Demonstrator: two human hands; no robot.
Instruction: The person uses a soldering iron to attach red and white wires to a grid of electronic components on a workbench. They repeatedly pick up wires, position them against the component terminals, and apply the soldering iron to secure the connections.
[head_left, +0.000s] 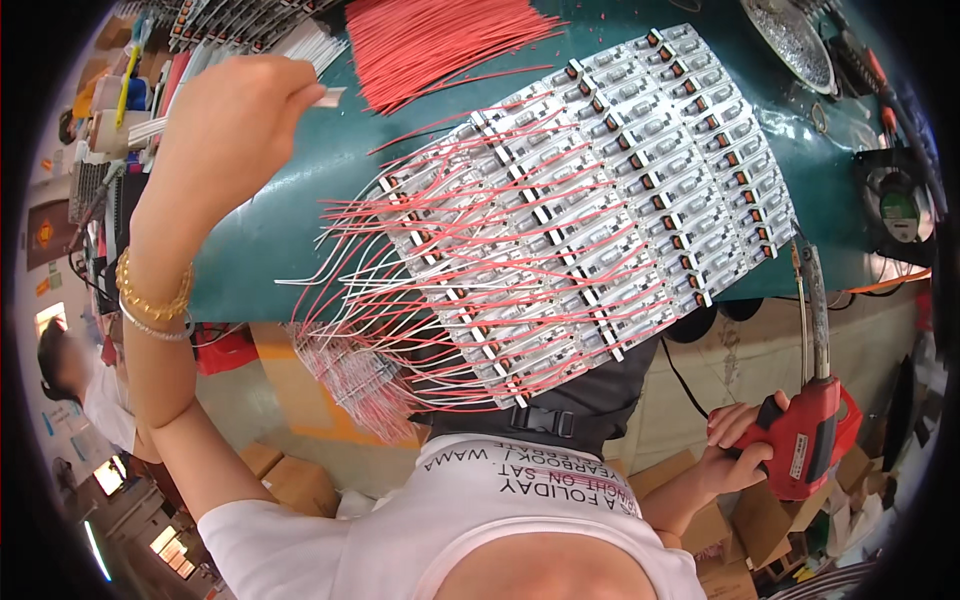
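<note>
My left hand (225, 140) is closed, with pale tips of white wires (331, 97) poking out past its thumb and more white strands on its other side. It is over the table's far left part. In my right hand (735, 435) is a red soldering gun (810, 440), held by its handle, its long metal tip pointing away from me near the right corner of the boards. Between the hands lies a large panel of small white circuit boards (620, 180) in rows. Red and white wires (430, 240) run from its left rows and hang over the near edge.
A thick pile of red wires (430, 45) lies at the back of the green table (270, 240). A metal dish (790, 45) is at the back right, a small fan-like device (895, 205) at the right. Another person (95, 385) is at the left. Cardboard boxes (300, 485) stand below.
</note>
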